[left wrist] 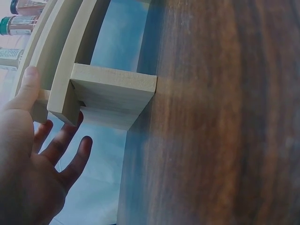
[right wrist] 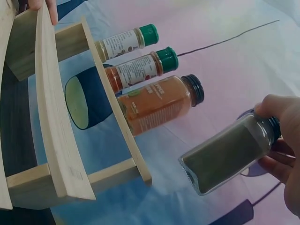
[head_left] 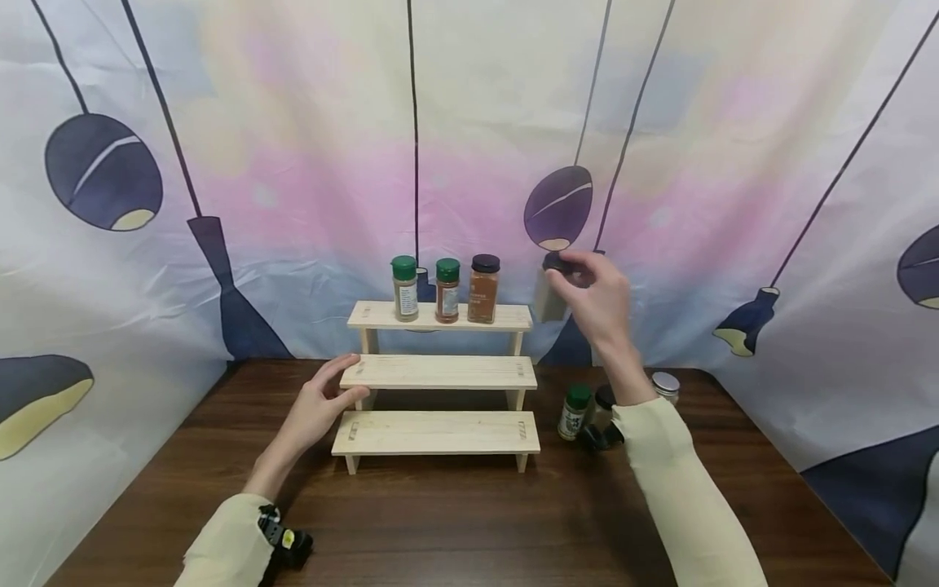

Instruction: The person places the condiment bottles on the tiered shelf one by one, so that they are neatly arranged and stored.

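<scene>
1. The right hand (head_left: pixel 597 297) pinches a clear glass spice jar with a black cap (right wrist: pixel 229 157) by its cap, fingers curled around the top, and holds it in the air just off the right end of the top step of a three-step pale wooden rack (head_left: pixel 438 371).
2. The jar holds dark ground contents and touches nothing but the hand.
3. The left hand (head_left: pixel 317 412) lies relaxed against the left end of the rack's middle step, thumb on top and straight fingers beneath, gripping nothing.
4. On the top step stand, left to right, a green-capped jar with a pale label (head_left: pixel 404 288), a green-capped jar of red spice (head_left: pixel 447 290) and a black-capped jar of orange-brown spice (head_left: pixel 483 288).
5. The rack stands near the far edge of the dark brown wooden table (head_left: pixel 455 522).
6. Right of the rack, near the table's far right corner, sit a small green-capped jar (head_left: pixel 574 412), a silver-lidded jar (head_left: pixel 665 386) and dark-capped jars partly hidden by the right sleeve.
</scene>
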